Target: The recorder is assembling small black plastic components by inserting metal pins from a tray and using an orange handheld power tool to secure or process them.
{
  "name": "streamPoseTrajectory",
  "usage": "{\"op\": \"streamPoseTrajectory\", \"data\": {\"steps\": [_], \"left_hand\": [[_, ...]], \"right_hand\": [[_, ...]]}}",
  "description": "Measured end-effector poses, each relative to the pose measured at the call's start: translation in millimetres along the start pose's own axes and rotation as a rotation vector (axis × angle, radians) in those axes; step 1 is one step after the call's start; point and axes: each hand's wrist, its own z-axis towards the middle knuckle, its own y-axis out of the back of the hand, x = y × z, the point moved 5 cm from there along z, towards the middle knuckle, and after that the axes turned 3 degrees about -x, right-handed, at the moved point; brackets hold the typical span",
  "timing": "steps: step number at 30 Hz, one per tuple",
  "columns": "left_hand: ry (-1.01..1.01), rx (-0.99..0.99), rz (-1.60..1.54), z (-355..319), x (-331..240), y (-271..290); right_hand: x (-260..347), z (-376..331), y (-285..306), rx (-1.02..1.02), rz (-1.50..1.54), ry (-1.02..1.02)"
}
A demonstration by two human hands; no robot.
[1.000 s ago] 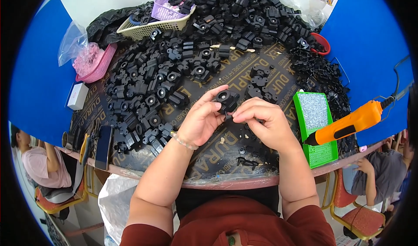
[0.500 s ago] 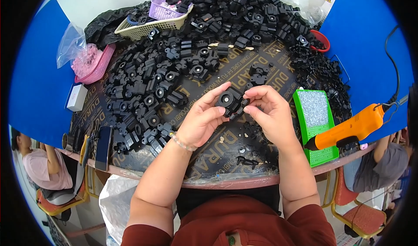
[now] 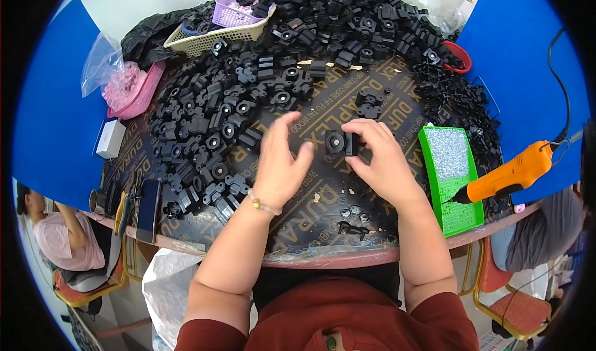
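Between the thumb and fingers of my right hand [image 3: 383, 159] is a black plastic part [image 3: 336, 143] with a round, ringed face and a pale centre. My left hand [image 3: 282, 168] is apart from it on the left, holding nothing, its thumb and fingers spread. Beyond the right hand, a small group of black parts [image 3: 370, 104] lies on the dark printed board [image 3: 310, 217]. Several small black pieces [image 3: 354, 213] and a black bracket-like piece [image 3: 352, 229] lie near the front edge, below the right hand.
A large heap of black parts [image 3: 214, 115] curves round the left and back. An orange electric screwdriver [image 3: 509, 174] hangs over a green tray [image 3: 475, 217] of small silvery pieces. Baskets [image 3: 239, 40], a pink tray [image 3: 146, 93] and a phone [image 3: 148, 208] stand around.
My left hand has let go of the black part and moved left. The right hand now holds the part alone, turned slightly. The orange screwdriver has swung a little to the right.
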Motion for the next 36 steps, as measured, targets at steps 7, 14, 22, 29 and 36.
{"op": "streamPoseTrajectory", "data": {"steps": [7, 14, 22, 29, 36], "left_hand": [[-0.045, -0.038, 1.001, 1, 26, 17], [-0.059, 0.121, 0.672, -1, 18, 5], [0.360, 0.244, -0.251, -4, 9, -10], [0.560, 0.221, -1.044, -8, 2, -22], [0.534, 0.230, -1.174, -3, 17, -14]], "right_hand": [[-8, -4, -42, -0.002, -0.513, 0.118], [-18, -7, -28, -0.003, -0.601, 0.009], [-14, -8, 6, 0.143, -0.410, -0.277], [-5, -24, -32, 0.349, -0.506, 0.029], [11, -7, -8, 0.012, 0.263, -0.275]]}}
